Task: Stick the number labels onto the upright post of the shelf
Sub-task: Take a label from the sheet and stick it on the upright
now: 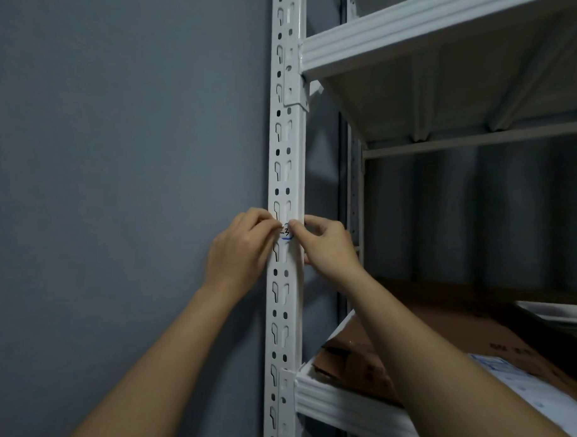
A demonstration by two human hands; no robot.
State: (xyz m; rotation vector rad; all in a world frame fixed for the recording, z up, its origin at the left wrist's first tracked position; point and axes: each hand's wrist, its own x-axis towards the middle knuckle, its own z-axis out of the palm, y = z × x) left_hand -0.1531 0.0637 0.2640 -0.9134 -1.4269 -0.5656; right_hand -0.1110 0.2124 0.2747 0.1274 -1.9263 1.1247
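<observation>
White-painted steel fills my view as I bring my left hand (245, 244) and right hand (324, 241) together, both pinching the small round number label (286, 233) between them against the upright post (287, 172), whose long axis runs vertically past both.

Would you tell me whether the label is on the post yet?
On: the label lies against the post, held there by fingertips of both hands; full adhesion cannot be told.
</observation>
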